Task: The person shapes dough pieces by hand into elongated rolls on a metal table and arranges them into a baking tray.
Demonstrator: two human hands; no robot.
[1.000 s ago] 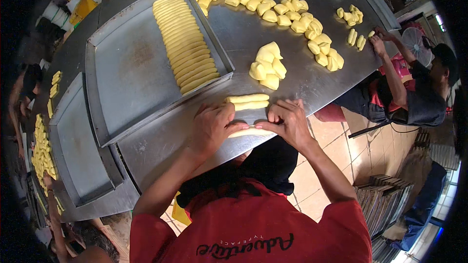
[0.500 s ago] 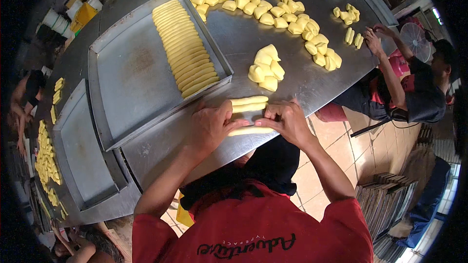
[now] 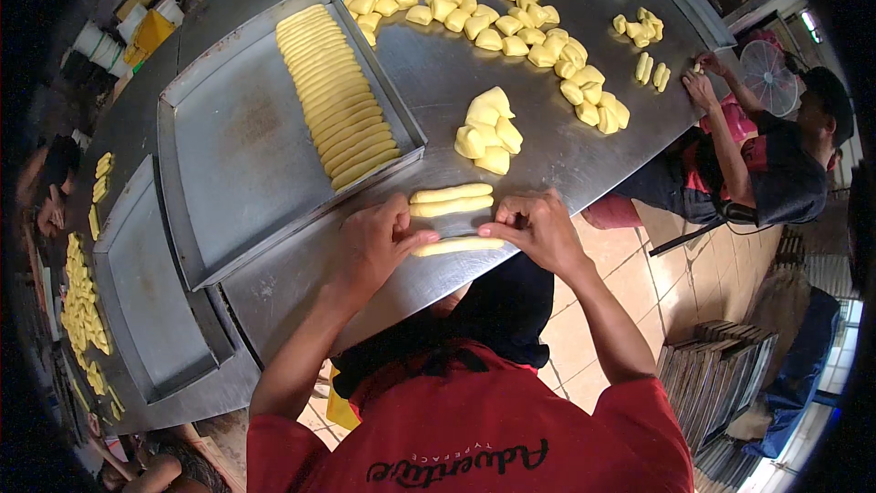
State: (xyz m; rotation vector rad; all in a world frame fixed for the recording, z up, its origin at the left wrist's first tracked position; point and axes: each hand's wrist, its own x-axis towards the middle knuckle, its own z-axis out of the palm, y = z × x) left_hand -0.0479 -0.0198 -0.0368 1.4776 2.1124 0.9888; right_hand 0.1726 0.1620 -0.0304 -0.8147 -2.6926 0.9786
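Left hand (image 3: 372, 236), right hand (image 3: 540, 228): fingers curled, thumbs at ends of near strip (image 3: 456, 246), pinch or light touch can't tell | near strip: on worktop (image 3: 566, 164) edge, beside paired strips (image 3: 451, 201) | step: likely shaping | next: probably wants even, gentle pressure

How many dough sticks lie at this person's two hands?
3: a far stick and a middle stick side by side, plus a near stick between left hand and right hand. More may be hidden.
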